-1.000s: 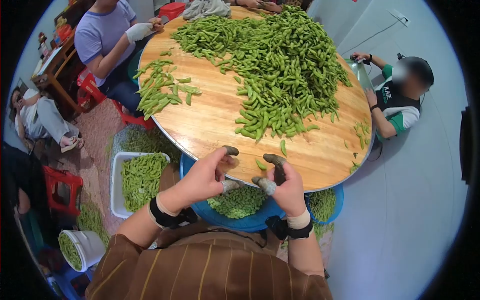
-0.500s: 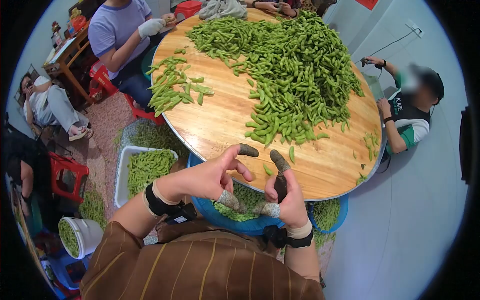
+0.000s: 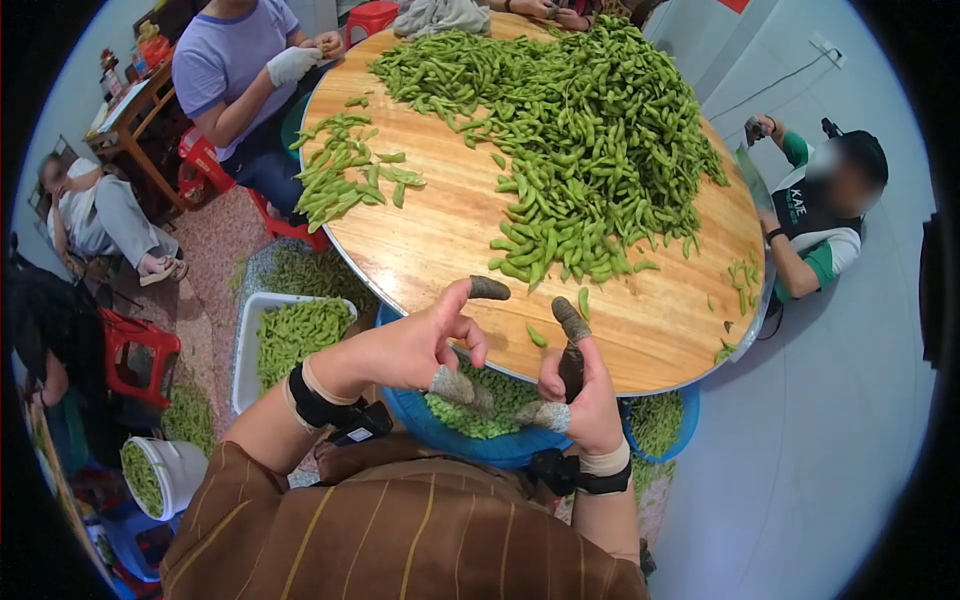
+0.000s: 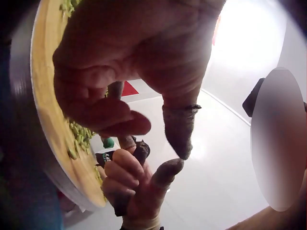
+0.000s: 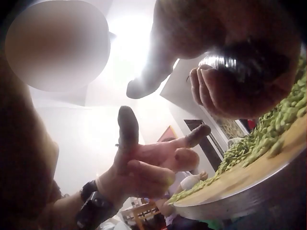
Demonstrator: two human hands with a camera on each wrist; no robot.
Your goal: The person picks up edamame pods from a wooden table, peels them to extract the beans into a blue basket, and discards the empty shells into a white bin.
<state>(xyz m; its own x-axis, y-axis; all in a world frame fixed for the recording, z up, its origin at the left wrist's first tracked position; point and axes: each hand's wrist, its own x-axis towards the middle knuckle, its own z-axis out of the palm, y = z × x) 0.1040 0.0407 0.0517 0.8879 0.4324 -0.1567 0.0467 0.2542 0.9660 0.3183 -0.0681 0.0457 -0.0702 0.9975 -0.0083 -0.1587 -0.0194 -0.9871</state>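
Observation:
Both hands hover over the near edge of a round wooden table, wrappings on their thumbs and some fingers. The left hand has its index finger and thumb spread apart, with nothing between them. Facing it, the right hand points its index finger and thumb outward while other fingers bend in; no object shows in it. Two loose green pods, one of them a small pod, lie on the wood close to the fingertips. Below the hands, shelled green beans fill part of a blue basin.
A large heap of pods covers the table's far right, a smaller pile its left. On the floor stand a white tub, a white bucket and a red stool. People sit around the table.
The two hands have drawn slightly apart, widening the gap between their thumbs and index fingertips. At the right, a seated person's raised hand has shifted.

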